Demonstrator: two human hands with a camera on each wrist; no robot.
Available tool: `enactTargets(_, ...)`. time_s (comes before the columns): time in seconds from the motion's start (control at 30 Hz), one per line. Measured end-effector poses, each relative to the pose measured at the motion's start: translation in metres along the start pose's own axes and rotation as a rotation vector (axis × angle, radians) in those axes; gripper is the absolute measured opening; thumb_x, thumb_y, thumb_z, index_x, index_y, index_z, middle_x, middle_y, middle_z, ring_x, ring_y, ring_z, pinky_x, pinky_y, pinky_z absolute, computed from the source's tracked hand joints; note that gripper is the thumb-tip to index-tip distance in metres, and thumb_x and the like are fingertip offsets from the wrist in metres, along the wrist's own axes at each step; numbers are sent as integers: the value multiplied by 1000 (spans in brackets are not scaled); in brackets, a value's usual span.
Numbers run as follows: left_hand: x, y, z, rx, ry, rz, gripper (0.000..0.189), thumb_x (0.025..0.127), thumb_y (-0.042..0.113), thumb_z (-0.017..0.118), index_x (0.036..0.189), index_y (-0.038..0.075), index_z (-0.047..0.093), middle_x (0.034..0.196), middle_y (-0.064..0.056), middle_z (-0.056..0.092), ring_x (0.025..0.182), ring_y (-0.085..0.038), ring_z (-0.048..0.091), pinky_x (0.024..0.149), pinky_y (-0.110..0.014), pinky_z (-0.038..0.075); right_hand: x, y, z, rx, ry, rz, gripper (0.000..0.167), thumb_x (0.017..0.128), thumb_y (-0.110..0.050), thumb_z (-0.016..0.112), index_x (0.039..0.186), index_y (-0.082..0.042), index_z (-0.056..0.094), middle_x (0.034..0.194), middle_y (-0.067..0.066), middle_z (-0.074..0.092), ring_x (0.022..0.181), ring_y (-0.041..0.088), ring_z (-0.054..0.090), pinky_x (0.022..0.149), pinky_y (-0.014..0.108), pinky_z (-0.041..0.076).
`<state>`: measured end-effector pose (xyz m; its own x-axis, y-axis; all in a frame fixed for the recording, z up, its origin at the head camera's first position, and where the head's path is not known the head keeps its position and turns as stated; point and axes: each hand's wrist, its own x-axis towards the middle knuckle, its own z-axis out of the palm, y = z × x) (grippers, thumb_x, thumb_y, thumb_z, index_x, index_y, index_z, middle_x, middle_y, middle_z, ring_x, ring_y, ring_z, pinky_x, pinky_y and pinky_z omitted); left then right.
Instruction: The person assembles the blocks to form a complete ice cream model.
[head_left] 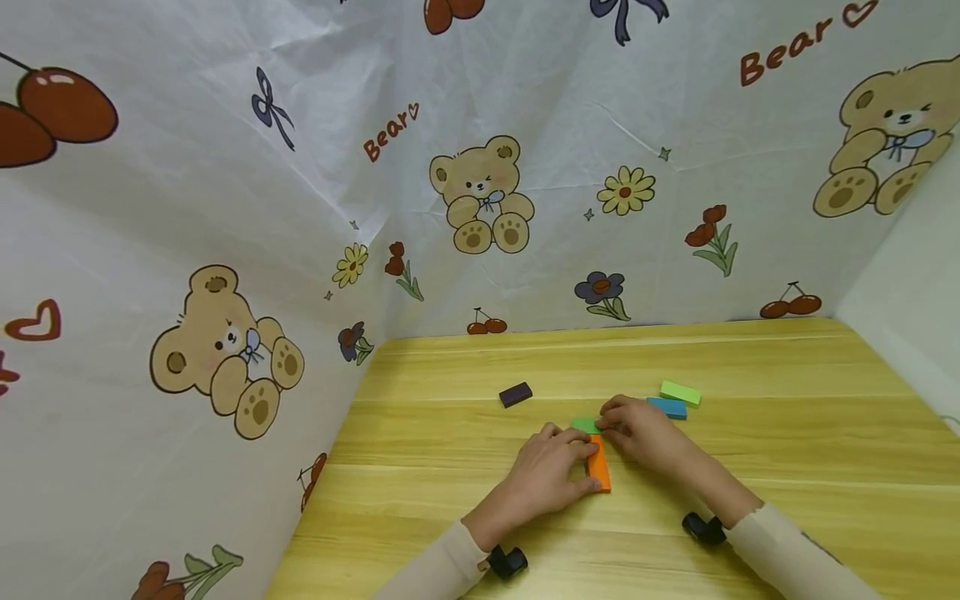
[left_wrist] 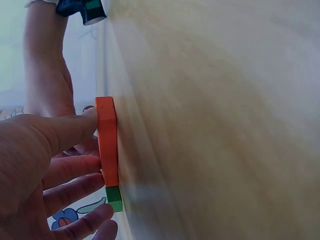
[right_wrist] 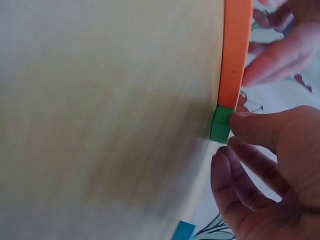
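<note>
On the wooden table an orange block (head_left: 598,464) lies lengthwise away from me, its far end against a green block (head_left: 585,426). My left hand (head_left: 551,468) holds the orange block, thumb by its near end and fingertips by its far end. In the left wrist view, the fingers (left_wrist: 80,170) lie along one side of the orange block (left_wrist: 107,142). My right hand (head_left: 641,429) pinches the green block at its right end. The right wrist view has the thumb (right_wrist: 260,125) on the green block (right_wrist: 222,125), with the index fingertip close by its end.
A blue block (head_left: 667,408) lies just beyond my right hand, beside a lime-green block (head_left: 681,392). Farther left is a dark purple block (head_left: 516,395). A white cloth (head_left: 555,100) printed with bears hangs behind and left of the table (head_left: 427,400).
</note>
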<state>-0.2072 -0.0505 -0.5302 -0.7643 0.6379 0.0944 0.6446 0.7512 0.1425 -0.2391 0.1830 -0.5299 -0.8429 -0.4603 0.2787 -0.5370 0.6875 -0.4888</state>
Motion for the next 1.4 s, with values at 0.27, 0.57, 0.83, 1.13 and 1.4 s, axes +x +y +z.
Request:
enactTargets(0.27,1,-1,1,-3,5,2,55,99,66,67,146,39,68,151,18,64,121,-13,58,95,-29,52,-12,-11,1,-68,-7,-50,18,95,-18,84,110,-8,84,117,7,77,108,29,71,95,53,59)
enactTargets(0.57,3,-4,2,-10,34,15,58,97,71,65,144,37,70,148,19,66,120,-12,60,96,-28,52,-20,-14,-4,-52,-80,-13,53,90,-43,88,126,-5,78,131,7,71,121,31,65,102,57,56)
enactTargets(0.83,5,-7,-2,-29,-3,38,56,99,69,64,144,36,70,149,16,66,123,-13,59,99,-29,52,-21,-15,-2,-56,-83,-30,49,92,-39,87,129,-9,77,130,3,71,119,28,67,102,55,56)
enactTargets(1.13,13,-33,-12,-169,-25,52,49,108,61,55,143,32,71,146,11,67,125,-13,56,107,-35,48,-23,-12,-1,-33,-95,31,56,93,-54,82,129,-12,76,132,1,71,120,26,68,103,54,57)
enactTargets(1.4,15,-89,-22,-277,225,-235,26,106,31,70,129,23,80,126,1,75,109,-23,66,91,-40,54,-21,-14,0,-41,-115,68,54,91,-49,85,130,-14,76,134,0,69,122,28,68,105,55,56)
